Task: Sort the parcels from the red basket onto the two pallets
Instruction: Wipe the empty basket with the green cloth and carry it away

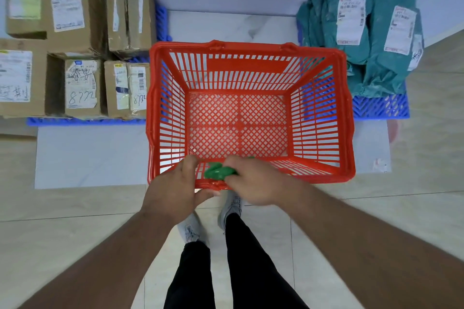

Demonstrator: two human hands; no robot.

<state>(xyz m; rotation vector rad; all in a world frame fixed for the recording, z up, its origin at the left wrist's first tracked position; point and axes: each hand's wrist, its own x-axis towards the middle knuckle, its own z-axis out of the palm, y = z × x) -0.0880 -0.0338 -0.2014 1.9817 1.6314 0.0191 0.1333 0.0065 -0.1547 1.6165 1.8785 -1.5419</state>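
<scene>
The red basket [346, 108] stands on the floor in the middle, and its mesh bottom shows no parcels. My left hand [175, 183] grips the basket's near rim, fingers over it and thumb under. My right hand [253, 183] is closed on a small green piece [217, 172] at the same rim; I cannot tell whether it belongs to the basket's handle. Several brown cardboard boxes [75, 12] with labels fill the blue pallet [85, 121] on the left. Several teal mailer bags [364, 32] lie stacked on the blue pallet [381, 108] on the right.
A pale mat [88, 158] lies under the basket and between the pallets. My legs and grey shoes [232, 206] stand just behind the basket on the tiled floor. The wall runs behind both pallets.
</scene>
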